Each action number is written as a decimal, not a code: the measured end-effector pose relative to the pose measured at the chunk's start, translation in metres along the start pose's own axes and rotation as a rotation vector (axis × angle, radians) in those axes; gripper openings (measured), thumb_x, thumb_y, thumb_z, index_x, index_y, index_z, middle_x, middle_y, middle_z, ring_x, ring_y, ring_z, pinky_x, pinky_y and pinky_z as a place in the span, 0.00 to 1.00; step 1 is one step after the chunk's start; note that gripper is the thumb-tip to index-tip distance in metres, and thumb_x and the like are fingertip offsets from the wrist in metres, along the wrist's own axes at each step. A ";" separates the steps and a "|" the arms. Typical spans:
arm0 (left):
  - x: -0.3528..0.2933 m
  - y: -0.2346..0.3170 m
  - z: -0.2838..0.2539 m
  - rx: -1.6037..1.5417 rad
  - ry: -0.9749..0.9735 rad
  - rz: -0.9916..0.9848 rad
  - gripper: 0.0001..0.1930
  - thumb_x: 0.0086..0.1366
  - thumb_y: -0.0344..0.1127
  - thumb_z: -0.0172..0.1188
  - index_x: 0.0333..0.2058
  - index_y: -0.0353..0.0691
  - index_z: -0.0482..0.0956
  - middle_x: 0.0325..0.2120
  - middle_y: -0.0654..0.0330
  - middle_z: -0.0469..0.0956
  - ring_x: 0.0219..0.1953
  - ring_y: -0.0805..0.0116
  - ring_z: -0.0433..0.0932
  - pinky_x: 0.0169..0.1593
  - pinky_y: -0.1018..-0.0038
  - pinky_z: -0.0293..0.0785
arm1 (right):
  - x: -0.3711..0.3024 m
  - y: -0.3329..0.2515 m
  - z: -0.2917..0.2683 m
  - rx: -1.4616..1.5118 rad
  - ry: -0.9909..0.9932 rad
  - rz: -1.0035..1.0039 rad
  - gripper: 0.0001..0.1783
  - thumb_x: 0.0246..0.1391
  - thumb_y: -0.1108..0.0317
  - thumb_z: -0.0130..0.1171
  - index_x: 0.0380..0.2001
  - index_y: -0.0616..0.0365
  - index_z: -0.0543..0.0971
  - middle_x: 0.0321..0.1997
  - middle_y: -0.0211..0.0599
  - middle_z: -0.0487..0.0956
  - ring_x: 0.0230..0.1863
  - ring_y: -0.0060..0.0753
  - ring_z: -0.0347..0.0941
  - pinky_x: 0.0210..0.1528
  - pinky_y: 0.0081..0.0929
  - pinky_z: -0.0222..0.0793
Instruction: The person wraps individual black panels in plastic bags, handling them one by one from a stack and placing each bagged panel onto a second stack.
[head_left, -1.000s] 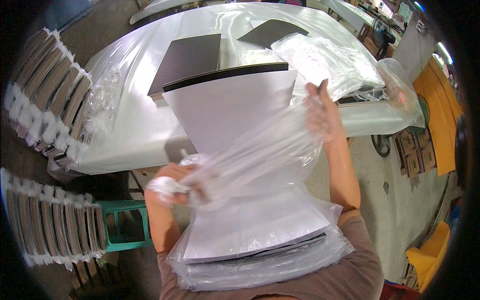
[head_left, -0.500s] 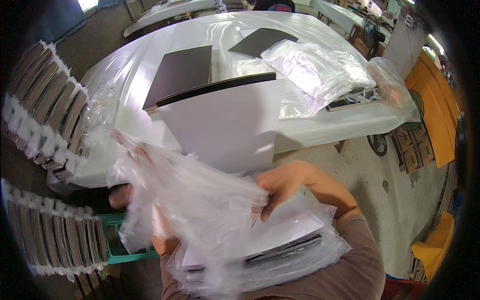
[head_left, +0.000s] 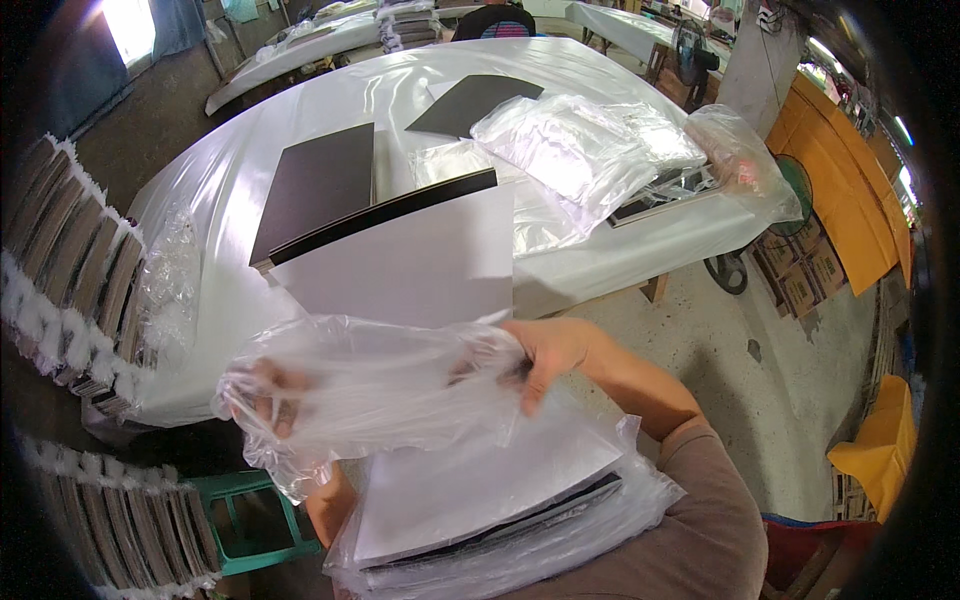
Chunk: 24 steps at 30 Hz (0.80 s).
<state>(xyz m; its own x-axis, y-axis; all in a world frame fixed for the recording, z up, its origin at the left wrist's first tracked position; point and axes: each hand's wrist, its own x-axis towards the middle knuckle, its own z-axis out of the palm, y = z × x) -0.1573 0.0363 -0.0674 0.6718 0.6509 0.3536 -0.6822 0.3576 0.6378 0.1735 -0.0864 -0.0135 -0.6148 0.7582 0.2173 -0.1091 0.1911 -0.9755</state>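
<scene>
So the right hand (head_left: 550, 350) has the clear bag (head_left: 400, 380) pinched between thumb and fingers. The left hand (head_left: 275, 395) is at the other end, inside or behind the plastic, can't tell which, and I can't tell if that grip is closed either. The bag runs longways left to right between the two. Just below it, toward the body, is the bagged stack (head_left: 490, 490), and the right grip is the nearer one. Past both hands there's a white sheet (head_left: 410, 255) with a black far edge, overlapping the near side of the surface (head_left: 195, 250). Further out: a dark board (head_left: 318, 185) beyond the left grip, a plastic heap (head_left: 575, 150) beyond the right.
</scene>
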 end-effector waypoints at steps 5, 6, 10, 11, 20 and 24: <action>0.008 -0.008 0.000 -0.023 0.019 -0.122 0.12 0.56 0.43 0.54 0.31 0.40 0.72 0.25 0.64 0.71 0.24 0.73 0.70 0.26 0.77 0.68 | -0.045 0.012 -0.046 0.366 0.775 0.358 0.20 0.41 0.63 0.61 0.37 0.64 0.71 0.31 0.37 0.76 0.34 0.29 0.71 0.35 0.21 0.65; 0.009 -0.010 0.008 0.179 0.200 -0.102 0.12 0.54 0.41 0.56 0.32 0.39 0.72 0.25 0.64 0.71 0.26 0.74 0.70 0.28 0.78 0.68 | -0.050 0.010 -0.046 0.481 0.794 0.243 0.19 0.43 0.64 0.60 0.36 0.64 0.71 0.30 0.36 0.75 0.33 0.28 0.71 0.34 0.20 0.65; 0.025 -0.012 0.037 0.547 0.609 -0.045 0.18 0.44 0.25 0.62 0.37 0.36 0.70 0.28 0.63 0.71 0.31 0.73 0.71 0.35 0.77 0.68 | -0.067 0.006 -0.054 0.701 0.516 -0.034 0.15 0.44 0.70 0.57 0.37 0.63 0.71 0.31 0.35 0.75 0.30 0.25 0.70 0.31 0.18 0.65; 0.028 -0.005 0.040 0.639 0.546 -0.041 0.20 0.43 0.23 0.61 0.38 0.34 0.70 0.30 0.63 0.71 0.32 0.72 0.71 0.36 0.76 0.68 | -0.065 0.008 -0.057 0.629 0.451 -0.045 0.15 0.43 0.72 0.57 0.37 0.63 0.70 0.31 0.36 0.74 0.30 0.25 0.70 0.31 0.18 0.65; 0.108 -0.016 0.068 2.016 0.588 0.756 0.28 0.35 0.15 0.50 0.42 0.33 0.68 0.32 0.51 0.69 0.38 0.53 0.70 0.42 0.69 0.66 | 0.013 -0.021 -0.060 -1.151 1.239 -0.111 0.28 0.26 0.87 0.47 0.39 0.57 0.70 0.33 0.38 0.68 0.27 0.37 0.68 0.30 0.24 0.64; 0.092 0.001 0.047 1.836 0.484 0.676 0.21 0.37 0.17 0.49 0.36 0.30 0.72 0.30 0.49 0.72 0.35 0.54 0.72 0.40 0.70 0.68 | 0.013 -0.016 -0.062 -1.175 1.232 -0.275 0.22 0.26 0.86 0.46 0.32 0.59 0.73 0.33 0.39 0.69 0.27 0.38 0.68 0.29 0.25 0.64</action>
<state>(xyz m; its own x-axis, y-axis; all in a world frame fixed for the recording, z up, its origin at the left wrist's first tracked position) -0.0827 0.0650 -0.0015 0.1520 0.5648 0.8111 0.5147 -0.7458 0.4229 0.2157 -0.0408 0.0076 0.2973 0.5144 0.8043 0.8292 0.2785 -0.4846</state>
